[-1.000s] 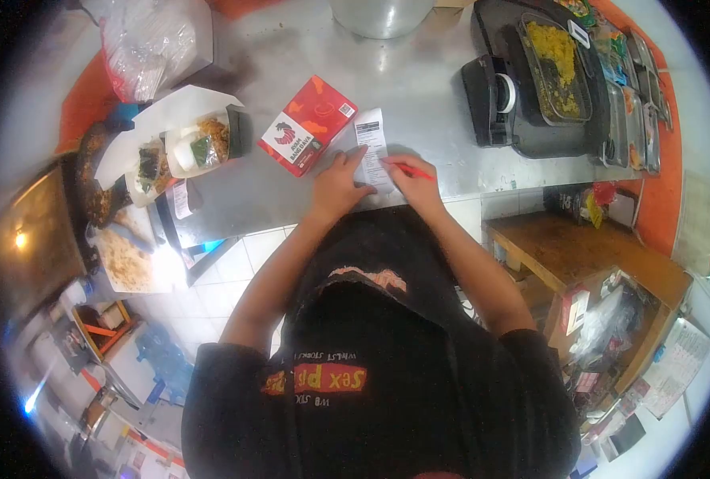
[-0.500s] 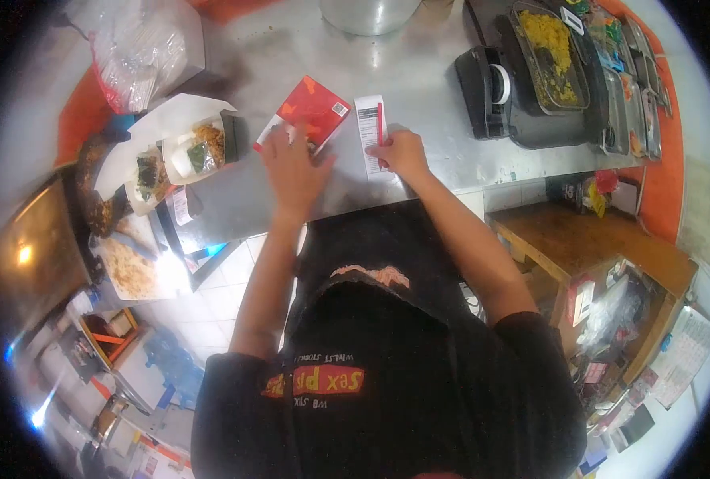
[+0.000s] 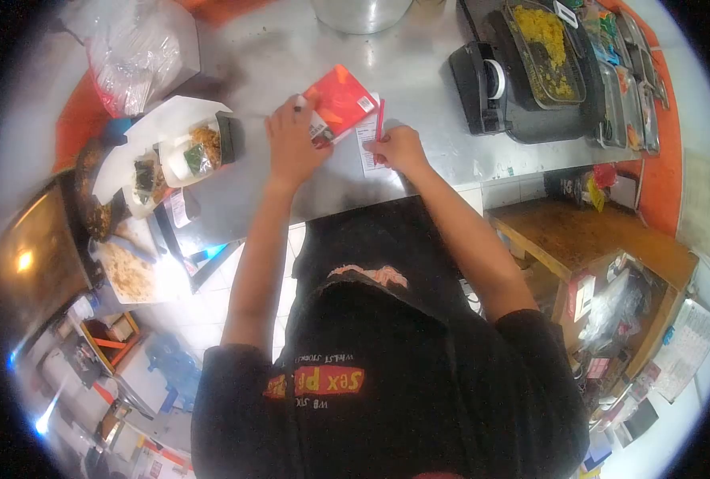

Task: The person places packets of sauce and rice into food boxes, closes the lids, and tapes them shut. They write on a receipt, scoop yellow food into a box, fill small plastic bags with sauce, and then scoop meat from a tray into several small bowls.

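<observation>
My left hand point(image 3: 295, 142) has its fingers and thumb around the left end of a red printed carton point(image 3: 343, 100), which lies tilted on the steel counter. A small white printed square shows on the carton's right side. Pinched in my right hand point(image 3: 400, 149) is a thin red pen point(image 3: 380, 120), its upper end pointing away from me. Beneath the pen lies a long white printed receipt point(image 3: 366, 142); the carton's lower right corner covers the top of it.
Left of my hands stand open white food boxes point(image 3: 181, 160) with rice and fried toppings. A plastic bag point(image 3: 135, 60) sits behind them. On the right are a black tape dispenser point(image 3: 476, 100) and a tray of yellow food point(image 3: 566, 96). A metal pot point(image 3: 363, 12) stands at the back.
My left hand has closed on the carton and shifted it to the right, over the top of the receipt. My right hand has stayed nearly in place with the pen, whose upper end now leans slightly.
</observation>
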Demonstrator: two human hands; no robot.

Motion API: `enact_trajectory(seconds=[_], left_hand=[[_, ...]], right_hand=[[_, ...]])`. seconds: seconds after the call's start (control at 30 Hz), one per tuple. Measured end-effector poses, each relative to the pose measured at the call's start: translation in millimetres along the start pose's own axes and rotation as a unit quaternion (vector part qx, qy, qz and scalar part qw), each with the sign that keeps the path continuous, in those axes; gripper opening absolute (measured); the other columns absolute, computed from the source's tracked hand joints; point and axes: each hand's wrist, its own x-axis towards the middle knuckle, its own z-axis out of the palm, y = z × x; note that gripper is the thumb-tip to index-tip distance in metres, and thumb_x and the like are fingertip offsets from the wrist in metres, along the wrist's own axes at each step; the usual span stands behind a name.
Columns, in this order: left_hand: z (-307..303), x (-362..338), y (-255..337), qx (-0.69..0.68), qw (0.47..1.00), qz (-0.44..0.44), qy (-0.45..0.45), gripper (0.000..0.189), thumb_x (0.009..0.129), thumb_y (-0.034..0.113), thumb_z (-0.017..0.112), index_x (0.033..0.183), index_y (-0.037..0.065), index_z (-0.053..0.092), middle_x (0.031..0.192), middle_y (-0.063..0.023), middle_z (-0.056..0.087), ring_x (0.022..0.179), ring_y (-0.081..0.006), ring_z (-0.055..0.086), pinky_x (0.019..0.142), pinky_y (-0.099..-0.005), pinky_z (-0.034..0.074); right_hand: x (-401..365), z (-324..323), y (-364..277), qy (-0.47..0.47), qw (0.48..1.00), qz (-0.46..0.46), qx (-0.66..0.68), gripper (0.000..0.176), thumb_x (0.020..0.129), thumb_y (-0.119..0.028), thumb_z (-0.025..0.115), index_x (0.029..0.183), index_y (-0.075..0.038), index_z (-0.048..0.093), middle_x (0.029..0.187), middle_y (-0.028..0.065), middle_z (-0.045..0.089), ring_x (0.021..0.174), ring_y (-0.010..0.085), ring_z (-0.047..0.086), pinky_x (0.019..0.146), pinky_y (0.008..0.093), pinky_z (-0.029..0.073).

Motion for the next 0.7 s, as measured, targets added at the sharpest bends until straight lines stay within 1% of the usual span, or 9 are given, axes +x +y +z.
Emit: enact_trajectory(seconds=[0.03, 0.13, 0.27, 0.33, 0.4, 0.47, 0.5, 0.57, 0.7], left_hand=[[5, 0, -1, 0.035, 0.998, 0.011, -0.041, 0.093, 0.058, 0.023, 0.079, 0.143, 0.022, 0.04, 0.136, -0.014, 0.04, 0.128, -0.0383, 0.035, 0.11, -0.0612, 0.019], [9, 1, -1, 0.038, 0.998, 0.02, -0.05, 0.09, 0.061, 0.025, 0.079, 0.142, 0.024, 0.041, 0.141, -0.0149, 0.036, 0.132, -0.0388, 0.031, 0.111, -0.0654, 0.012], [-10, -3, 3, 0.059, 0.997, 0.031, -0.028, 0.082, 0.066, 0.026, 0.078, 0.14, 0.017, 0.043, 0.141, -0.0162, 0.039, 0.131, -0.0401, 0.033, 0.11, -0.0612, 0.018], [-32, -9, -9, -0.018, 0.995, 0.031, 0.098, 0.074, 0.072, 0.028, 0.077, 0.136, 0.007, 0.046, 0.137, -0.0181, 0.045, 0.128, -0.04, 0.037, 0.108, -0.0549, 0.024], [-37, -28, -46, 0.068, 0.974, -0.043, 0.214, 0.065, 0.075, 0.028, 0.075, 0.128, 0.0, 0.05, 0.126, -0.019, 0.054, 0.121, -0.0388, 0.044, 0.102, -0.0497, 0.03], [-45, -45, -63, 0.175, 0.931, -0.209, 0.243, 0.054, 0.078, 0.024, 0.071, 0.122, 0.0, 0.054, 0.121, -0.0197, 0.057, 0.115, -0.0371, 0.049, 0.097, -0.0503, 0.033], [-42, -52, -82, 0.175, 0.93, -0.21, 0.245, 0.054, 0.078, 0.024, 0.071, 0.122, 0.0, 0.054, 0.121, -0.0197, 0.057, 0.115, -0.0371, 0.049, 0.097, -0.0503, 0.033], [-29, -71, -118, 0.151, 0.958, -0.18, 0.162, 0.043, 0.081, 0.018, 0.066, 0.119, 0.0, 0.057, 0.113, -0.0198, 0.06, 0.108, -0.0375, 0.053, 0.094, -0.0503, 0.035], [-21, -81, -122, 0.185, 0.961, -0.141, 0.147, 0.031, 0.085, 0.012, 0.06, 0.114, 0.002, 0.06, 0.109, -0.0195, 0.06, 0.102, -0.0368, 0.054, 0.093, -0.049, 0.036]], right_hand=[[-3, -4, -5, -0.026, 0.999, 0.015, 0.039, 0.03, 0.071, -0.024, 0.079, 0.074, 0.001, 0.063, 0.059, 0.0116, 0.065, 0.05, 0.0192, 0.064, 0.049, 0.033, 0.052], [-8, -8, -9, -0.036, 0.997, 0.018, 0.064, 0.028, 0.075, -0.022, 0.077, 0.071, 0.002, 0.064, 0.058, 0.011, 0.064, 0.044, 0.0154, 0.06, 0.042, 0.029, 0.048], [-13, -13, -18, 0.003, 0.997, 0.035, 0.07, 0.031, 0.077, -0.025, 0.075, 0.07, 0.004, 0.066, 0.058, 0.0101, 0.064, 0.045, 0.0157, 0.06, 0.043, 0.0285, 0.048], [-14, -18, -14, 0.025, 0.992, 0.022, 0.123, 0.029, 0.081, -0.023, 0.069, 0.074, 0.005, 0.066, 0.059, 0.0098, 0.064, 0.046, 0.0154, 0.06, 0.043, 0.028, 0.048], [-7, -21, -1, 0.034, 0.988, 0.011, 0.147, 0.026, 0.084, -0.021, 0.067, 0.078, 0.004, 0.066, 0.061, 0.009, 0.064, 0.046, 0.0133, 0.058, 0.042, 0.0268, 0.045], [-8, -29, -3, 0.048, 0.982, 0.012, 0.185, 0.021, 0.087, -0.016, 0.059, 0.085, 0.004, 0.065, 0.069, 0.0086, 0.065, 0.05, 0.0111, 0.056, 0.043, 0.0246, 0.042], [-10, -32, -5, 0.047, 0.982, 0.01, 0.184, 0.021, 0.087, -0.016, 0.059, 0.085, 0.004, 0.065, 0.069, 0.0086, 0.065, 0.05, 0.0111, 0.056, 0.043, 0.0246, 0.042], [-13, -38, -5, 0.063, 0.964, 0.006, 0.257, 0.02, 0.088, -0.014, 0.057, 0.093, 0.004, 0.065, 0.077, 0.0094, 0.067, 0.051, 0.0111, 0.056, 0.043, 0.0241, 0.042], [-23, -52, -1, 0.078, 0.965, 0.001, 0.25, 0.022, 0.088, -0.014, 0.057, 0.1, 0.004, 0.063, 0.085, 0.0107, 0.069, 0.053, 0.0108, 0.057, 0.044, 0.0232, 0.042]])
